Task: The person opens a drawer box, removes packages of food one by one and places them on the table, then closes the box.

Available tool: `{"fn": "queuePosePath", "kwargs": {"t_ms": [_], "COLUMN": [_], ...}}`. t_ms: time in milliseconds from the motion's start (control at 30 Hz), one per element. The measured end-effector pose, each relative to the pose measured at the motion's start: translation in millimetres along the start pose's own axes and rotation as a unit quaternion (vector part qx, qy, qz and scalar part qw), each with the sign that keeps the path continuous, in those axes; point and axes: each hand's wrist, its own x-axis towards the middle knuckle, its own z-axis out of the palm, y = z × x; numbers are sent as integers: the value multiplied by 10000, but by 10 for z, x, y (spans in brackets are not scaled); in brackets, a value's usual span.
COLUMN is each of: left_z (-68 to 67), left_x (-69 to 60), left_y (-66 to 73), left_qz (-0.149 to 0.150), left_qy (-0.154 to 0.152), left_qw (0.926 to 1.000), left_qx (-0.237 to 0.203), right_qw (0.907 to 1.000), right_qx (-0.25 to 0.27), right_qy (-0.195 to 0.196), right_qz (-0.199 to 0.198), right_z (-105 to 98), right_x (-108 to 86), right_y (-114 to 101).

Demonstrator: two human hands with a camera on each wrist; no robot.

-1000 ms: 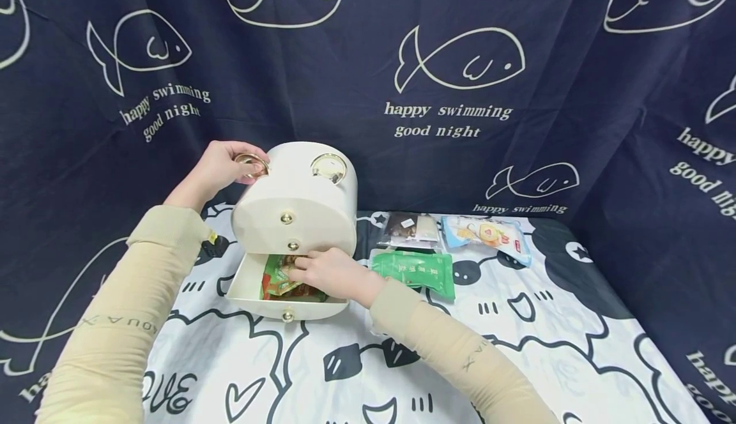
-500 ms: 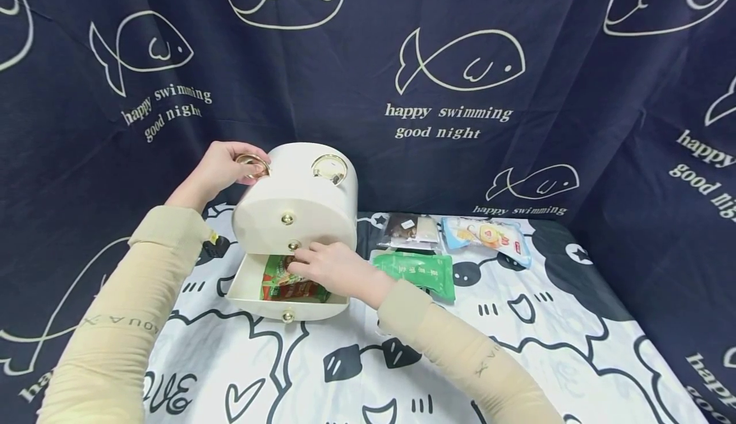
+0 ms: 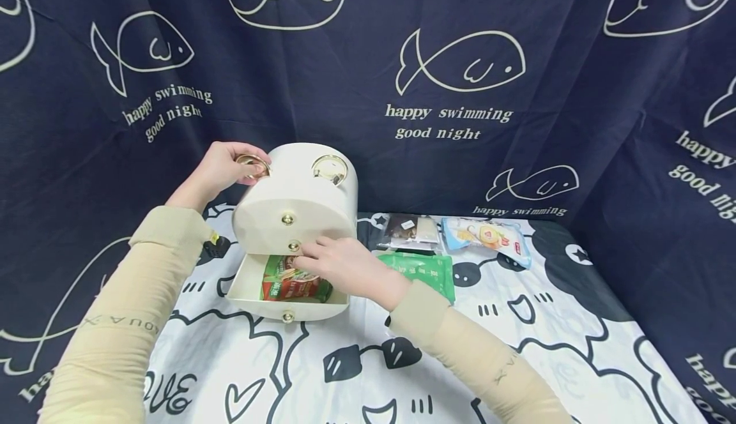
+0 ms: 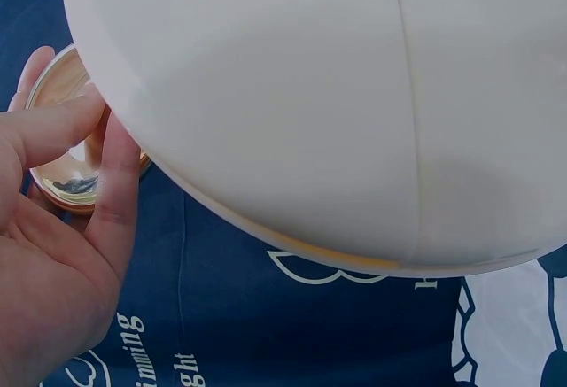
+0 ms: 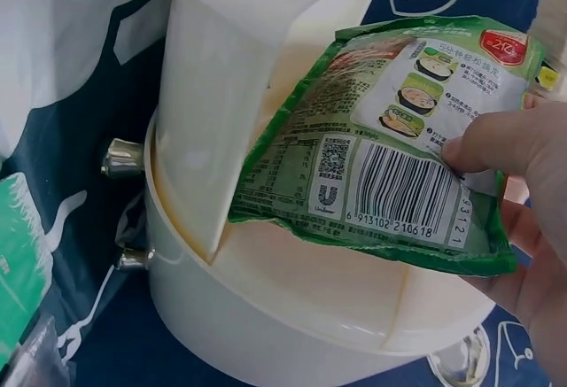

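Note:
A white storage box (image 3: 310,188) with gold knobs has its bottom drawer (image 3: 244,283) pulled out. My left hand (image 3: 221,170) grips the left round gold piece (image 3: 250,163) on top of the box, its thumb across the shiny face in the left wrist view. At the drawer, my right hand (image 3: 351,267) pinches a green-and-red food packet (image 3: 293,283) by one end. The right wrist view shows the packet's back (image 5: 381,157), with a barcode and small pictures, under my thumb. In the head view the packet is tilted within the drawer's outline, partly hidden by my fingers.
Right of the box lie a green packet (image 3: 431,274), a clear bag with dark and pale contents (image 3: 411,229), and a blue-and-white packet (image 3: 489,239). A second gold round piece (image 3: 330,168) tops the box. A dark curtain (image 3: 345,79) hangs behind.
My right hand has shifted up and to the right at the drawer, pinching the packet, and more of the packet's red-and-green face shows. The left hand has stayed in place.

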Motion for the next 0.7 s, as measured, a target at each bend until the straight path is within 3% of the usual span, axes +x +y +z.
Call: {"fn": "queuePosePath", "kwargs": {"t_ms": [700], "left_z": [0], "left_x": [7], "left_y": [1], "left_qz": [-37], "left_qy": [4], "left_qw": [10000], "left_qx": [18], "right_qw": [9998], "right_qx": [-9], "right_qy": [146], "right_qz": [127], "right_z": [-291], "right_x": [-252], "right_y": [99]}}
